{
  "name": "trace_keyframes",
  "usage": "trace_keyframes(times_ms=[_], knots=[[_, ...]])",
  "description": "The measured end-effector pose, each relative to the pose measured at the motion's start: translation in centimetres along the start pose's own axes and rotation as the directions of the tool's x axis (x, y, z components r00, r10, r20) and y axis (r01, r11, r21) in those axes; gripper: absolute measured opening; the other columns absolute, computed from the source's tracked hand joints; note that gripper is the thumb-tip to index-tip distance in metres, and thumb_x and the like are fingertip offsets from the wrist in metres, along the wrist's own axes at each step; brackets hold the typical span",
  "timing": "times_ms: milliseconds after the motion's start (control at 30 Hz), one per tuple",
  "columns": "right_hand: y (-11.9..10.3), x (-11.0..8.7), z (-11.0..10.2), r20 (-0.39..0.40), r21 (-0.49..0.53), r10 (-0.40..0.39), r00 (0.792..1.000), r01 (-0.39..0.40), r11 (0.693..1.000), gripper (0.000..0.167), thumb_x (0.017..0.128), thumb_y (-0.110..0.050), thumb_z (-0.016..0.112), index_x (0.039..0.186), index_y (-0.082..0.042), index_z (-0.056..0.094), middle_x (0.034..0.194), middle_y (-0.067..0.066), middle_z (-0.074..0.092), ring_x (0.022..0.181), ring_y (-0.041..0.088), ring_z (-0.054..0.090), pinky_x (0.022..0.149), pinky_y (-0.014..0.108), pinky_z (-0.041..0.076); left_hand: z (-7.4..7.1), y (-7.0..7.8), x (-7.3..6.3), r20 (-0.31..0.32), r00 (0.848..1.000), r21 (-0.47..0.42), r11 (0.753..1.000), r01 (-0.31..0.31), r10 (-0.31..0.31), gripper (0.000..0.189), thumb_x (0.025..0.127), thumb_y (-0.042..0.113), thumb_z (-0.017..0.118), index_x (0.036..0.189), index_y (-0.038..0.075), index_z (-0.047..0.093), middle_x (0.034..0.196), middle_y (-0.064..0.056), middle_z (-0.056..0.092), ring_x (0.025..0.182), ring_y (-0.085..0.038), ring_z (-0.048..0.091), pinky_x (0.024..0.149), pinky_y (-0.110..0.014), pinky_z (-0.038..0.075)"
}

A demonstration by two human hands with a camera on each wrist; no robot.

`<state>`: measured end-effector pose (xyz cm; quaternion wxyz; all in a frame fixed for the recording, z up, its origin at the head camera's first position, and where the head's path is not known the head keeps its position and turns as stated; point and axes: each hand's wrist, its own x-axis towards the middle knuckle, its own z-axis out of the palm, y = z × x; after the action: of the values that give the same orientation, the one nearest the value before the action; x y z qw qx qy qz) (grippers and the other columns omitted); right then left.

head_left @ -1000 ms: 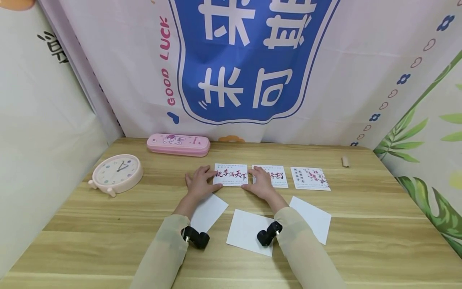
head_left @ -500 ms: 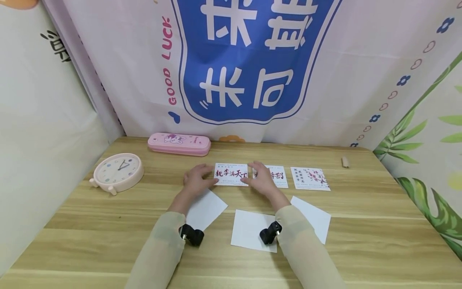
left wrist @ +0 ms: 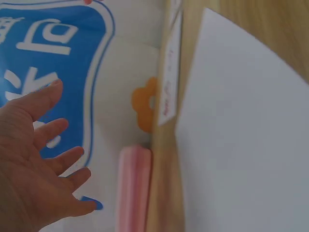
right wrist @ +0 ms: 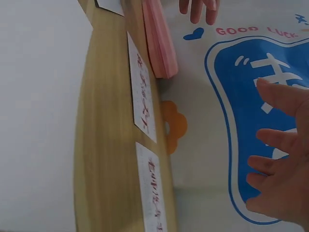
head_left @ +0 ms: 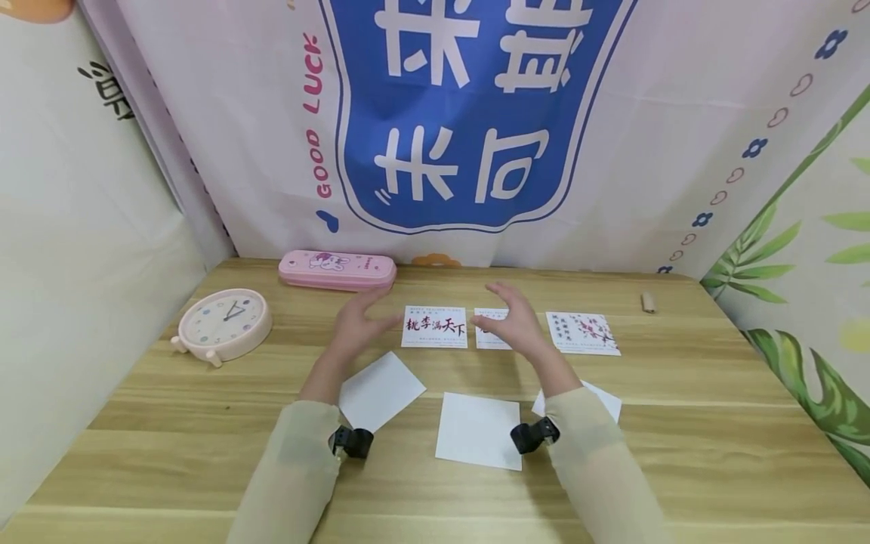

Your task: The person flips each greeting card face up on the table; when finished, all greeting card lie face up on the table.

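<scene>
In the head view, three cards printed with red writing or blossoms lie in a row: the left card [head_left: 435,327], the middle card [head_left: 491,340] and the right card [head_left: 584,334]. My left hand [head_left: 358,325] hovers left of the left card, fingers spread and holding nothing. Over the middle card, partly covering it, is my right hand [head_left: 514,321], also raised and empty. Nearer me lie three blank white cards: a tilted one [head_left: 384,389] by the left forearm, a central one [head_left: 479,431], and one [head_left: 601,399] partly hidden by the right wrist.
A pink pencil case [head_left: 337,270] lies at the back edge of the wooden table [head_left: 156,446]. On the left is a round pink clock [head_left: 224,325]. A small beige object [head_left: 649,303] sits back right. Behind hangs a printed cloth [head_left: 272,151].
Both hands have risen off the table and moved apart, leaving the left printed card fully uncovered. The left printed card lies in line with the others.
</scene>
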<state>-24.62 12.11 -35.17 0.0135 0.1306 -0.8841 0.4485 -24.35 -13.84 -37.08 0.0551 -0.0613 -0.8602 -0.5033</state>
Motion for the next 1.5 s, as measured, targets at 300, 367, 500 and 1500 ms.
trace_keyframes(times_ms=[300, 367, 500, 1500], knots=[[0.9, -3.8, -5.0, -0.01, -0.047, -0.041, 0.999, 0.04, 0.998, 0.069, 0.075, -0.031, 0.066, 0.132, -0.009, 0.034, 0.139, 0.009, 0.021, 0.125, 0.031, 0.015, 0.095, 0.054, 0.016, 2.4, 4.1, -1.4, -0.027, 0.988, -0.039, 0.988, -0.15, 0.149, 0.055, 0.074, 0.024, 0.067, 0.122, 0.006, 0.048, 0.133, -0.011, 0.033, 0.122, -0.028, 0.025, 0.098, -0.047, 0.017], [1.4, -4.7, -5.7, -0.014, -0.054, -0.048, 0.999, 0.047, 0.997, 0.069, 0.075, -0.03, 0.067, 0.132, -0.008, 0.035, 0.14, 0.01, 0.02, 0.125, 0.032, 0.015, 0.094, 0.055, 0.016, 3.4, 4.9, -1.8, -0.035, 0.986, -0.042, 0.985, -0.165, 0.163, 0.054, 0.074, 0.024, 0.068, 0.121, 0.005, 0.049, 0.132, -0.013, 0.035, 0.121, -0.029, 0.027, 0.097, -0.048, 0.019], [2.4, -6.4, -6.6, -0.012, -0.035, -0.065, 0.998, 0.064, 0.997, 0.068, 0.074, -0.025, 0.068, 0.13, -0.005, 0.035, 0.139, 0.013, 0.019, 0.126, 0.033, 0.012, 0.093, 0.058, 0.015, 5.6, 6.0, -2.6, -0.039, 0.979, -0.072, 0.976, -0.205, 0.202, 0.053, 0.071, 0.021, 0.07, 0.119, 0.006, 0.051, 0.13, -0.013, 0.037, 0.119, -0.03, 0.029, 0.095, -0.049, 0.022], [11.6, -14.3, -9.1, 0.019, -0.059, 0.061, 0.998, -0.06, 0.996, 0.07, 0.073, -0.02, 0.069, 0.127, 0.006, 0.034, 0.13, 0.03, 0.026, 0.118, 0.046, 0.019, 0.091, 0.059, 0.016, 18.7, 5.5, -5.3, 0.288, 0.921, 0.049, 0.957, -0.286, 0.261, 0.056, 0.072, 0.032, 0.067, 0.122, 0.013, 0.05, 0.128, -0.006, 0.042, 0.12, -0.02, 0.032, 0.098, -0.05, 0.01]])
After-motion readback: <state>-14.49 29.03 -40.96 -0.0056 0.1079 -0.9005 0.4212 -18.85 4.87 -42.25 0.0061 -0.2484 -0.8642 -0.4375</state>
